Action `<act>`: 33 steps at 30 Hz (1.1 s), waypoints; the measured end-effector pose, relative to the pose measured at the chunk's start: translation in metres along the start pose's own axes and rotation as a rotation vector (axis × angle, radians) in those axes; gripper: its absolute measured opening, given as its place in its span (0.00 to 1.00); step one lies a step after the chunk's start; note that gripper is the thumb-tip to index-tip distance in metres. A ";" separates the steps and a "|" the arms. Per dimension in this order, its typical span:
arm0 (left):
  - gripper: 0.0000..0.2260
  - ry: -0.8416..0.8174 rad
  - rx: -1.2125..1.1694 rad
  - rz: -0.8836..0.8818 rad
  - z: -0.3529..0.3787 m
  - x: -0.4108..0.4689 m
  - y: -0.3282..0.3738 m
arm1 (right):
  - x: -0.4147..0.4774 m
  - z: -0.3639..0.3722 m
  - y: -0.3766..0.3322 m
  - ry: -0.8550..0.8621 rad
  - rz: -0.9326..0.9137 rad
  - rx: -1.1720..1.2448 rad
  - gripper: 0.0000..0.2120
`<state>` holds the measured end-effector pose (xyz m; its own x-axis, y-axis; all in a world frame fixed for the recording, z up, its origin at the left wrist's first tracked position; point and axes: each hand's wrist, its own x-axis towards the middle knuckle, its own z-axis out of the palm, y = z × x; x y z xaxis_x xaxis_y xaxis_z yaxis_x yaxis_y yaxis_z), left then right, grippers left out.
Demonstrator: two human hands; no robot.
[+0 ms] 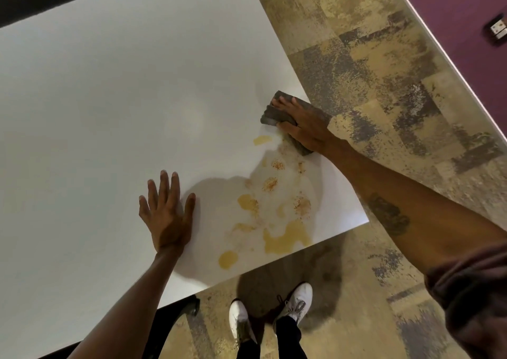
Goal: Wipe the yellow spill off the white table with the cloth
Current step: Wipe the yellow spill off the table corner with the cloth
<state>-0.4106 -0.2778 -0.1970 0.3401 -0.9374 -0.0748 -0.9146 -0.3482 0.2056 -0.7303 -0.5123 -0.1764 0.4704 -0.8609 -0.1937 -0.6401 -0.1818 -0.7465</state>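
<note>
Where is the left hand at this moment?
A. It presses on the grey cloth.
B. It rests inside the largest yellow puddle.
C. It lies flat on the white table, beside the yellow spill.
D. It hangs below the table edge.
C: the left hand lies open, fingers spread, on the white table, just left of the yellow spill; the right hand presses the cloth.

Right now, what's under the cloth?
The right hand presses the cloth flat on the table, beyond the spill. Any spill beneath the cloth is hidden.
</note>
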 end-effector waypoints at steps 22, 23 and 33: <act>0.32 0.026 -0.005 0.010 0.021 0.000 -0.013 | -0.188 0.080 -0.030 0.082 -0.136 -0.155 0.22; 0.33 0.028 -0.013 0.008 0.021 -0.001 -0.013 | -0.194 0.085 -0.032 0.086 -0.105 -0.142 0.23; 0.35 -0.008 -0.033 0.007 0.016 -0.003 -0.009 | -0.200 0.154 -0.087 0.664 0.380 0.099 0.25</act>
<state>-0.4064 -0.2719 -0.2139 0.3319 -0.9398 -0.0812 -0.9091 -0.3417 0.2383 -0.6754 -0.2519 -0.1709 -0.2539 -0.9660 -0.0491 -0.6128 0.1999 -0.7646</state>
